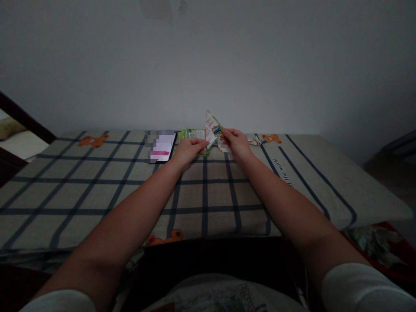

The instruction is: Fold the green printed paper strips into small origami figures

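Observation:
Between my two hands is a folded piece of printed paper (pixel 212 128), green, white and orange, with a pointed top. My left hand (pixel 188 151) pinches its lower left edge, thumb and fingers together. On the other side my right hand (pixel 236 142) grips the right corner between thumb and fingertips. More green printed paper (pixel 191 134) lies on the table just behind my left hand. A pale printed piece (pixel 222 145) shows partly beneath the right hand; its full shape is hidden.
A phone with a lit screen (pixel 162 147) lies left of my left hand. The table wears a checked cloth (pixel 107 190) with bears. Crumpled paper scraps (pixel 255 141) lie right of my right hand. A grey wall (pixel 208 65) rises behind. A red container (pixel 386 247) stands low at right.

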The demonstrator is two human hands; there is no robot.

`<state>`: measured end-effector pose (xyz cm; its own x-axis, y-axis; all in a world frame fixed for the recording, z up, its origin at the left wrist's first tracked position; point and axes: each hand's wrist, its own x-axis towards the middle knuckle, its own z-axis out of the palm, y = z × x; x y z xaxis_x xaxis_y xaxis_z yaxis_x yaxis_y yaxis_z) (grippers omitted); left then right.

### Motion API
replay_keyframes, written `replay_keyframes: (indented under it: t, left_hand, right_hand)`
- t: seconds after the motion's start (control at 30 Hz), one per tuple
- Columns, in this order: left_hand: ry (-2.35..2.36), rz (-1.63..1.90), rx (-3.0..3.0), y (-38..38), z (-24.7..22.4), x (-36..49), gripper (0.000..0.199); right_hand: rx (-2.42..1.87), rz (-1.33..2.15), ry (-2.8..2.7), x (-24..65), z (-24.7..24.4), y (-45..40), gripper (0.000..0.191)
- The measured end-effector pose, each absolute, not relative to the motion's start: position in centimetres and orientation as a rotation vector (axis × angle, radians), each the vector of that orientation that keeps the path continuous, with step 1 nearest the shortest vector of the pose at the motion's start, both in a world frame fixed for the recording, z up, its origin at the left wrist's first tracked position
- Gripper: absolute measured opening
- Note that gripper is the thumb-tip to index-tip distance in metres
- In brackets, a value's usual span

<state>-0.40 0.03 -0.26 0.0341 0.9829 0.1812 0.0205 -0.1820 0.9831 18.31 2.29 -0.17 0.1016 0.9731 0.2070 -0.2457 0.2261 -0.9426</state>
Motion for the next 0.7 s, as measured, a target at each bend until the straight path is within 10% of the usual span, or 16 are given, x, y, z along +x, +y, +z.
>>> replay_keyframes:
  t: [0.7]
  left_hand:
    - [1.071, 1.190, 1.343, -0.39, 0.25, -0.33, 0.023]
  right_hand:
    - [-0.863, 1.084, -0.974, 18.54, -0.56, 2.95, 0.023]
